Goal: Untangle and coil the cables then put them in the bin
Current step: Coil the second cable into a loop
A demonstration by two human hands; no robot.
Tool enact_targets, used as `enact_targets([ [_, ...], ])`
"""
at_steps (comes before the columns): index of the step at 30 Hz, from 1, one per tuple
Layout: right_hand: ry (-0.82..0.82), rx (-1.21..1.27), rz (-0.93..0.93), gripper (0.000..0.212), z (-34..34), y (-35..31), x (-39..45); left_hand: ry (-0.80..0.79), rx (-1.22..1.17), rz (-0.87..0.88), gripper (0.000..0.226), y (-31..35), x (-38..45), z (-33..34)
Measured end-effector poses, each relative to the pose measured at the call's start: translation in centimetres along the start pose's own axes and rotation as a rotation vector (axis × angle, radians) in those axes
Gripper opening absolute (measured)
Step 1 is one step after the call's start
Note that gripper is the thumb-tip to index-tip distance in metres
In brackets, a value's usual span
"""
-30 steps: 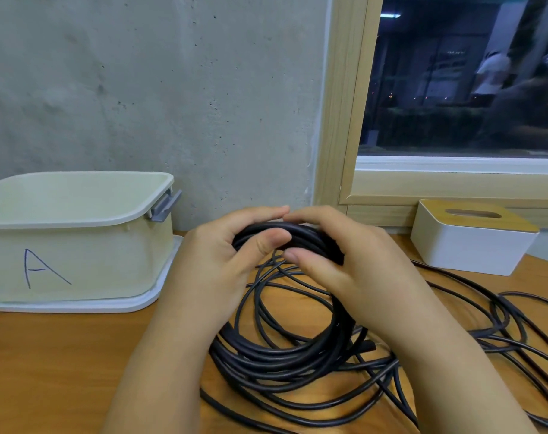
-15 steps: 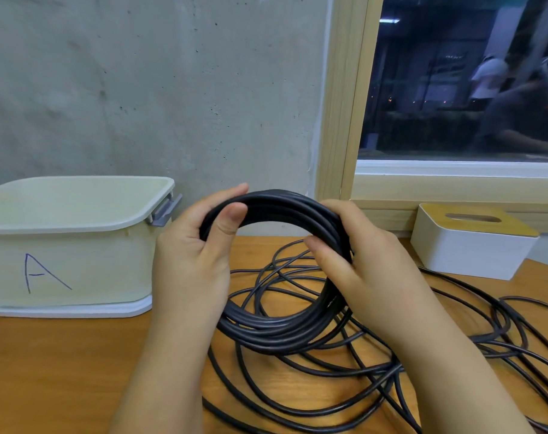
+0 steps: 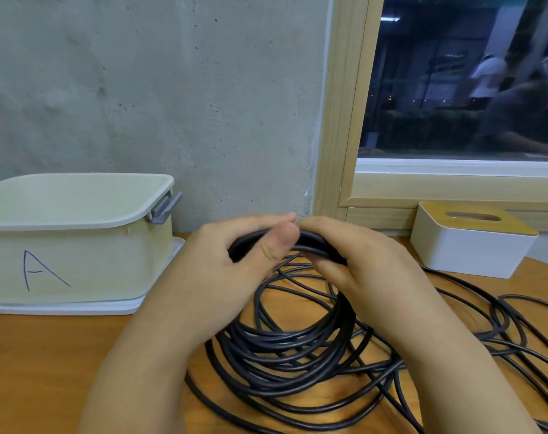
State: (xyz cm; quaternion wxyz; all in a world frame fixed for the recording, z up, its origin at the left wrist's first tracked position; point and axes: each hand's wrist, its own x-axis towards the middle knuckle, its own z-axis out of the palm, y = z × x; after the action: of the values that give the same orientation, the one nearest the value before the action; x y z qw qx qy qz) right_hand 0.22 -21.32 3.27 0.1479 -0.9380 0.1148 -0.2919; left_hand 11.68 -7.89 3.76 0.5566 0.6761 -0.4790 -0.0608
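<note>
A coil of black cable (image 3: 285, 349) stands tilted on the wooden table, its top held up between both hands. My left hand (image 3: 216, 270) grips the coil's top from the left, thumb laid over the strands. My right hand (image 3: 369, 270) grips the same top section from the right, fingers curled round it. Loose black cable (image 3: 498, 333) trails off the coil in tangled loops to the right and toward the front edge. The cream bin (image 3: 78, 239), marked with a letter A, stands open at the left against the wall.
The bin rests on a white lid or tray (image 3: 78, 308). A white tissue box with a wooden top (image 3: 473, 242) sits at the back right under the window frame. A concrete wall closes the back of the wooden table (image 3: 47, 371).
The coil was lifted upright half a second ago; now it has come back down and tilted flatter, and my two hands have closed together at its top.
</note>
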Motion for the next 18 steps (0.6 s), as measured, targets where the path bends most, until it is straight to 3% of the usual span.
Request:
enact_targets([
  [5, -0.034, -0.034, -0.016, 0.038, -0.1, -0.1, 0.1, 0.015, 0.001, -0.020, 0.037, 0.2, -0.3, -0.5],
  [11, 0.026, -0.059, -0.030, 0.029, 0.3, -0.2, 0.0, -0.039, 0.076, -0.016, 0.066, -0.9, 0.3, 0.6],
  [18, 0.036, -0.067, 0.054, 0.032, -0.1, -0.8, 0.0, 0.088, 0.040, 0.051, 0.026, -1.9, 0.7, 1.4],
])
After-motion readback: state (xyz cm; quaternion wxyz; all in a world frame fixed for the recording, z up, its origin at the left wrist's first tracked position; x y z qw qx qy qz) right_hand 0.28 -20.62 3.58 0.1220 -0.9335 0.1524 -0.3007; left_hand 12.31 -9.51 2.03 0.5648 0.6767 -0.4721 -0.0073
